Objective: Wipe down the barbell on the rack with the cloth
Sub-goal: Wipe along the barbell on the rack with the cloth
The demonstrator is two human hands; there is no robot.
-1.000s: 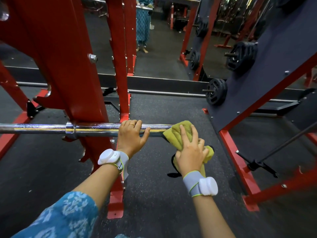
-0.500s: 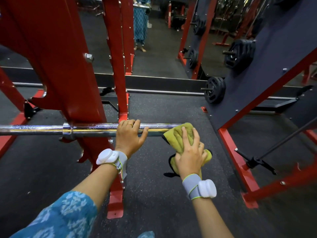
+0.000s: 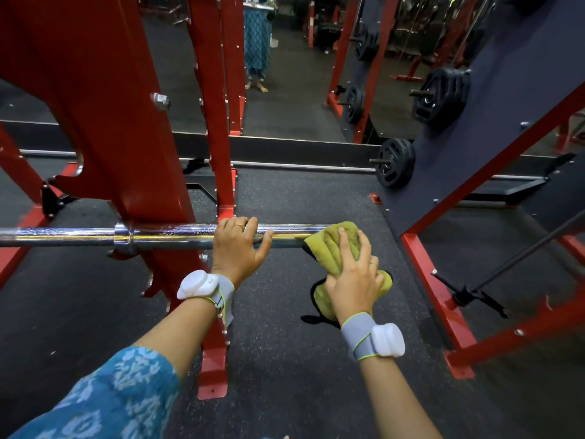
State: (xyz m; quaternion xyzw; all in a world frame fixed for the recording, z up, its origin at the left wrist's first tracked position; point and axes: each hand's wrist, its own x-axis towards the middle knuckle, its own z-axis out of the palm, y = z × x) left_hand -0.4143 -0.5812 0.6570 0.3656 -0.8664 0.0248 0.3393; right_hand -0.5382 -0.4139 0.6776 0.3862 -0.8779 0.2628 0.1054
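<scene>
A person is wiping the barbell (image 3: 79,237) on the rack (image 3: 104,122) — the right hand (image 3: 354,280) is clutching the cloth (image 3: 329,245), bunched round the barbell's end, just right of the left hand (image 3: 235,248), whose fingers are curling over the chrome, likely steadying it so it is not rolling under the rubbing; the rack's upright is standing just left of both hands

floor: dark speckled rubber mat (image 3: 285,359), 6 o'clock
wall: mirror (image 3: 294,106), 12 o'clock
storage: black weight plates (image 3: 395,166) on pegs of dark panel (image 3: 506,74), 2 o'clock
frame: red steel base (image 3: 438,308), 4 o'clock
</scene>
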